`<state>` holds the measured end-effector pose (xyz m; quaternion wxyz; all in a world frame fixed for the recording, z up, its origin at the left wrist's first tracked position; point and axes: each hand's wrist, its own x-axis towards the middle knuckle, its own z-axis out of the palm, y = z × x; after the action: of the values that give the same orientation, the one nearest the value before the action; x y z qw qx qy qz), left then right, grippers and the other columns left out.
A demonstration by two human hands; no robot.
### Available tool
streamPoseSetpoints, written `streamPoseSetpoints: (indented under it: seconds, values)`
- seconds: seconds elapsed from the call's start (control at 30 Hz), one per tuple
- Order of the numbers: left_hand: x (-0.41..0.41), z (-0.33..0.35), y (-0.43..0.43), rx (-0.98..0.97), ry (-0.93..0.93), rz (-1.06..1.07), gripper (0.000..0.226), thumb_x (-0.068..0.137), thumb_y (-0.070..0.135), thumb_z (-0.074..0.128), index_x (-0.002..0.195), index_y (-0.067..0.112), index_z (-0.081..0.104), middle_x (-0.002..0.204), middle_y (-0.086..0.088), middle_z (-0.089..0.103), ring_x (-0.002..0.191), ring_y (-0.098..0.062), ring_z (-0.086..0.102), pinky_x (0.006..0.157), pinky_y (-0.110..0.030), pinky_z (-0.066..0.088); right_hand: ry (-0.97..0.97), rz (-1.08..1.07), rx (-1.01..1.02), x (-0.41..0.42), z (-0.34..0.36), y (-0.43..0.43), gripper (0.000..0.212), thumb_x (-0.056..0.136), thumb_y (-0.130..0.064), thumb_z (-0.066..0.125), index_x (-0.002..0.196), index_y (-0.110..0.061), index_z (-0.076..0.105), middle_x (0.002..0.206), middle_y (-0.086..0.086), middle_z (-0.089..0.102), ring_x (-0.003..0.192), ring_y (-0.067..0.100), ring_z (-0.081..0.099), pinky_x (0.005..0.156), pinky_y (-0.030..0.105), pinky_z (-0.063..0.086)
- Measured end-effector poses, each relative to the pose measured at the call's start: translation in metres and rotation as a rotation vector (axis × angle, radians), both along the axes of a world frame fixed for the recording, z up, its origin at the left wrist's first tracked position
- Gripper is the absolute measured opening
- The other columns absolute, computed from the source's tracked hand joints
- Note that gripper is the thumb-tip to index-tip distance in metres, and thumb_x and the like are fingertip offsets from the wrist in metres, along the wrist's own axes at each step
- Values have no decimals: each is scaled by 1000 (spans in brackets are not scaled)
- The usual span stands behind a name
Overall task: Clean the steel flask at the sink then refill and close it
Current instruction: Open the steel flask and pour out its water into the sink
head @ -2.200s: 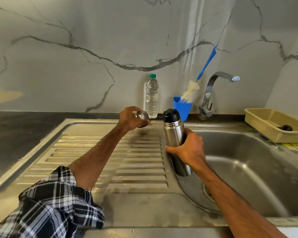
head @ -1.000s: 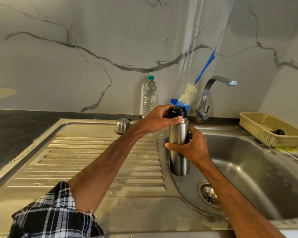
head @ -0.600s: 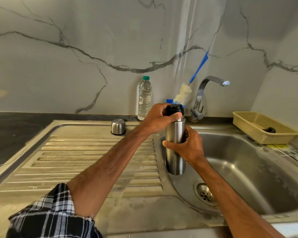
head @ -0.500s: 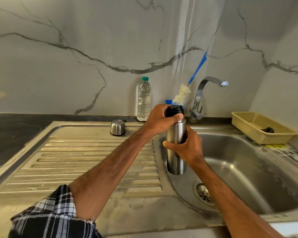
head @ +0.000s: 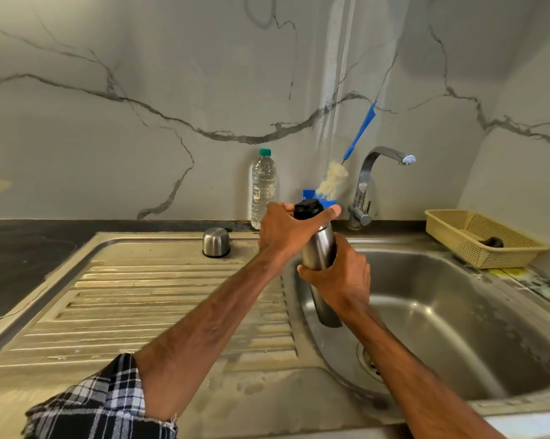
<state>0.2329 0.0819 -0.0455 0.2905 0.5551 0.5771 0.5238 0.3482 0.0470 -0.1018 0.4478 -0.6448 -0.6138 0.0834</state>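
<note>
Steel flask [head: 319, 251]: held upright over sink's [head: 457, 312] 9 o'clock edge, gripped mid-body by right hand [head: 340, 274], black stopper [head: 307, 209] clasped by left hand [head: 286, 231]; cup [head: 216, 242] set at 10 o'clock; washing, refill, closing judged outstanding

Yellow basket [head: 501, 259], poss. scrubber [head: 491, 241] inside

The flask [head: 319, 248] is brushed steel with a soft sheen, topped by a matt black plastic stopper [head: 307, 209], and the small cup [head: 216, 242] is the same smooth metal. The sink [head: 457, 312] is stainless steel too, shiny in the basin but dull and stained along the ribbed drainboard [head: 159, 299], with a bright chrome tap [head: 365, 185] behind. The water bottle [head: 263, 188] is clear ribbed plastic and the basket [head: 451, 229] cream perforated plastic; the brush [head: 350, 150] has fuzzy pale bristles, the wall [head: 140, 74] looks like glossy veined marble, and the sleeve [head: 102, 403] is checked cloth.
</note>
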Motion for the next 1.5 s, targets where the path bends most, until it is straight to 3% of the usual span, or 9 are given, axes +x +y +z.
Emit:
streamPoseSetpoints:
  seconds: [0.13, 0.27, 0.53, 0.77, 0.93, 1.07, 1.3, 1.37, 1.5]
  values:
    - [-7, 12, 0, -43, -61, -370, 59, 88, 40, 78, 135, 16, 52, 125, 2, 66, 109, -13, 64, 90, -24, 52, 75, -23, -15, 6, 0, 2, 71, 61, -40, 93, 120, -19, 58, 102, -2, 69, 82, 14, 62, 68, 24, 49]
    - [-16, 14, 6, -4, -19, -487, 53, 90, 10, 76, 140, 12, 57, 122, -4, 71, 110, -12, 67, 91, -20, 54, 99, -25, -19, 14, 0, 4, 69, 58, -42, 94, 114, -21, 59, 100, -3, 69, 86, 17, 66, 75, 32, 56]
    - [-2, 6, -7, 155, 113, 85, 53, 59, 65, 88, 74, 20, 65, 69, 8, 64, 58, 0, 55, 57, -22, 45, 63, 23, -15, 7, -1, 3, 74, 62, -40, 93, 123, -19, 56, 101, -5, 65, 85, 12, 61, 72, 26, 52]
    - [-10, 12, -2, 39, 7, -331, 51, 88, 34, 79, 133, 18, 60, 122, 3, 67, 111, -13, 65, 99, -31, 54, 38, 34, -7, 9, 2, 0, 70, 62, -43, 91, 120, -22, 58, 95, -10, 63, 81, 11, 59, 66, 20, 43]
    - [-23, 19, 3, 80, 19, -533, 36, 91, 4, 73, 121, 24, 67, 106, 5, 74, 97, 0, 71, 84, -17, 56, 86, 1, -13, 16, 2, 3, 71, 58, -45, 93, 116, -23, 59, 97, -6, 68, 86, 16, 65, 74, 30, 54]
    - [-24, 14, 5, 116, 67, -327, 49, 73, 31, 91, 117, 14, 74, 96, 5, 78, 88, -4, 74, 82, -26, 61, 79, 43, -28, 13, -2, 3, 76, 58, -43, 93, 122, -22, 57, 106, -3, 69, 91, 16, 66, 82, 36, 59]
    - [-6, 18, -13, 156, 112, 35, 39, 63, 49, 94, 58, 26, 63, 63, 8, 66, 63, -3, 62, 66, -29, 56, 18, 53, -24, 7, 0, 1, 73, 62, -43, 92, 121, -20, 56, 100, -6, 65, 85, 11, 61, 78, 30, 56]
    - [-6, 17, -12, 94, 125, -31, 42, 66, 56, 90, 68, 20, 68, 70, 2, 71, 70, -7, 68, 70, -31, 57, 19, 56, -12, 10, 0, 2, 74, 62, -43, 92, 122, -19, 56, 101, -5, 65, 85, 12, 61, 76, 29, 56]
    - [-18, 17, -1, -54, 42, -386, 63, 82, 49, 81, 133, 19, 59, 123, 1, 69, 110, -14, 67, 96, -31, 55, 58, 56, -3, 17, 1, 4, 72, 59, -43, 93, 118, -22, 58, 95, -10, 63, 85, 13, 64, 73, 27, 54]
